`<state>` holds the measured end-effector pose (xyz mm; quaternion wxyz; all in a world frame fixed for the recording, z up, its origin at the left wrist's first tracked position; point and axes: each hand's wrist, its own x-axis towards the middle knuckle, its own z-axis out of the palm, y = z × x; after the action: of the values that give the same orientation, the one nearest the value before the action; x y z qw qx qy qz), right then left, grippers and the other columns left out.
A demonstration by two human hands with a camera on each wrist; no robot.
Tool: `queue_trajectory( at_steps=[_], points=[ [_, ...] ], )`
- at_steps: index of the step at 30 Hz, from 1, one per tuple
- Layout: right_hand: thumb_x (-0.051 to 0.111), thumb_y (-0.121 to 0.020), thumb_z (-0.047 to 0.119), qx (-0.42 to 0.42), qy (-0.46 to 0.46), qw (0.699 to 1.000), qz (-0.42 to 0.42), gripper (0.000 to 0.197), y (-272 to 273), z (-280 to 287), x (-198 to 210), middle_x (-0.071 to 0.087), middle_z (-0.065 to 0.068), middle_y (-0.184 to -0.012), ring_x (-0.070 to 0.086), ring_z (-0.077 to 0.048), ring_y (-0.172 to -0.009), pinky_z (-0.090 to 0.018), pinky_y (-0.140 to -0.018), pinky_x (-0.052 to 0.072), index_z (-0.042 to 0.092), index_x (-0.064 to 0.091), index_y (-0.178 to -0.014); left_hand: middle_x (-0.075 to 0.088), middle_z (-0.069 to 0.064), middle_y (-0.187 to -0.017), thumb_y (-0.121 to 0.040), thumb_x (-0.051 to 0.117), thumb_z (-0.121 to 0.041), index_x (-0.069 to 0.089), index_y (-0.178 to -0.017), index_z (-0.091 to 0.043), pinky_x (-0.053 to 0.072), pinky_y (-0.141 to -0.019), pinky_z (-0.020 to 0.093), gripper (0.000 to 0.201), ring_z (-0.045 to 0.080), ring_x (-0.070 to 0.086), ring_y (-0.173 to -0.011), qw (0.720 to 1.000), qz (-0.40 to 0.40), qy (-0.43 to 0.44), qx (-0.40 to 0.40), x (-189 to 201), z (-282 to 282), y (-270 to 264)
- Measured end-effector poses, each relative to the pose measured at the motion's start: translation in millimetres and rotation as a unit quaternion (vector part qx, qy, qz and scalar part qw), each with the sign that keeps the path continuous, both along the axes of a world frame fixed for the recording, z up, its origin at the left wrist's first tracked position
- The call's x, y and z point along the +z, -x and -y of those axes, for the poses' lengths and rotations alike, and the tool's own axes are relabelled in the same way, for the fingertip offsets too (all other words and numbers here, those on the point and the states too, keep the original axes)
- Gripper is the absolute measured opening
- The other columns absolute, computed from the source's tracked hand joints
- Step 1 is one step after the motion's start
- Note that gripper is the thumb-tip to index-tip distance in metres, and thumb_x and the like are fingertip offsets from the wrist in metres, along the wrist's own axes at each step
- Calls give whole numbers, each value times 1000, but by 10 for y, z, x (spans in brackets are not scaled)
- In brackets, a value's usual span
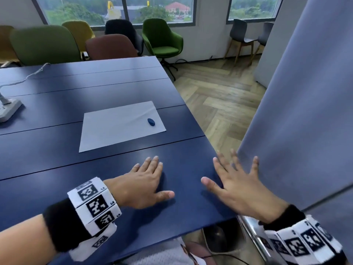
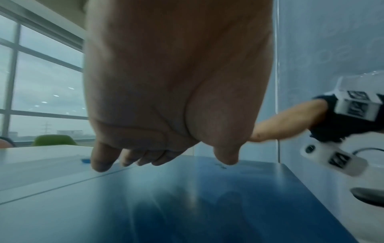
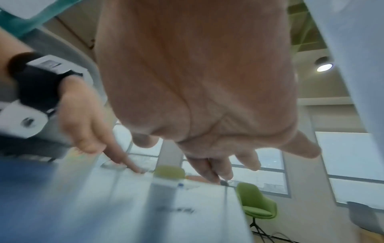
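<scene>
Half the blurred right hand (image 1: 238, 186) overhangs the table (image 1: 114, 83).

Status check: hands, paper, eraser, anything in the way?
Left hand open, low over table. Right hand open, spread, at table's right edge. Paper flat ahead, untouched, eraser on its right part. Nothing between hands and paper.

eraser (image 1: 151, 122) on paper (image 1: 122, 126), on table (image 1: 57, 165)
</scene>
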<state>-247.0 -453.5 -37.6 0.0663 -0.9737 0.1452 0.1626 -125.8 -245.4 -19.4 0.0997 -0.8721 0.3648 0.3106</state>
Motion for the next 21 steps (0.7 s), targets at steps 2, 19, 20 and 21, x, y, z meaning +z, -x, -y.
queue_trajectory(
  at_steps=[2,19,20,21],
  points=[
    [6,-77,79,-51,-44,997,22,92,30,287,164,-21,12,-159,-21,-18,-147,-58,-115,-9,30,-5,-154,-27,9,-160,-90,34,-74,-18,-154,-7,-3,-122,42,105,22,-23,-148,999,5,0,-35,-55,169,28],
    [58,-91,41,-228,-180,930,-224,41,59,1859,-3194,47,-5,-70,48,-21,-78,-22,-48,27,15,42,-62,-50,-12,-143,-28,49,-89,-45,-136,-26,14,-119,30,156,4,-35,-136,997,26,-61,-31,-300,721,-119],
    [59,-89,38,-242,-185,926,-225,40,74,1833,-3384,48,-5,-73,48,-22,-79,-21,-47,27,15,40,-63,-55,-15,-138,-27,47,-90,-52,-125,-31,14,-118,28,150,1,-41,-129,997,21,-75,-21,-303,743,-106],
    [61,-88,33,-254,-189,921,-226,36,80,1813,-3559,48,-5,-73,48,-23,-79,-21,-46,28,16,39,-65,-60,-18,-131,-29,50,-91,-56,-114,-34,14,-117,25,147,-1,-47,-121,996,21,-84,-18,-302,751,-103]
  ],
)
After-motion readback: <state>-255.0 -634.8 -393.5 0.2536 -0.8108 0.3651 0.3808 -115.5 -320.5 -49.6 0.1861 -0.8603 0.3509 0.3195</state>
